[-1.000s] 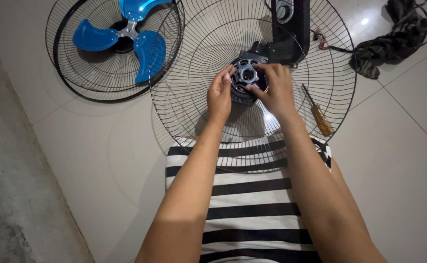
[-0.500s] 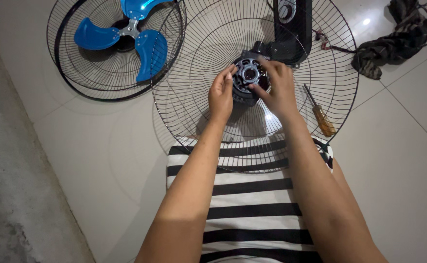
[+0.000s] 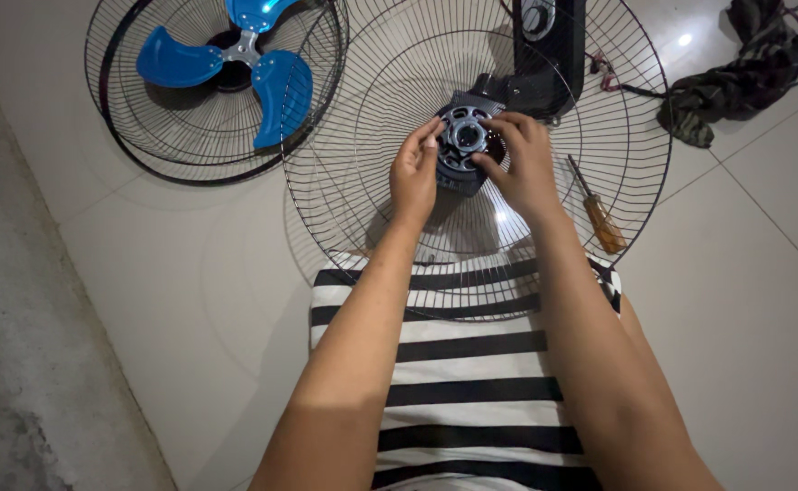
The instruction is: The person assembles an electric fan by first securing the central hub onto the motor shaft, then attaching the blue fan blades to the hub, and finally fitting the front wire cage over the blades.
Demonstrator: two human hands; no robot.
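A round black wire fan guard (image 3: 362, 109) sits on a black fan motor housing (image 3: 544, 55) in front of me. At its hub is a grey ring nut (image 3: 463, 135). My left hand (image 3: 412, 173) pinches the ring's left side with its fingertips. My right hand (image 3: 521, 164) grips the ring from the right and top. Both forearms reach out over my black-and-white striped shirt.
A second wire guard (image 3: 144, 136) lies on the tiled floor at upper left with a blue three-bladed fan blade (image 3: 276, 82) in it. A screwdriver with an amber handle (image 3: 603, 227) rests at the right, under the guard's rim. A dark cloth bundle (image 3: 735, 73) lies at upper right.
My fingers have shifted slightly around the grey ring at the hub, the right hand creeping over its top. The guard and the other things stay put.
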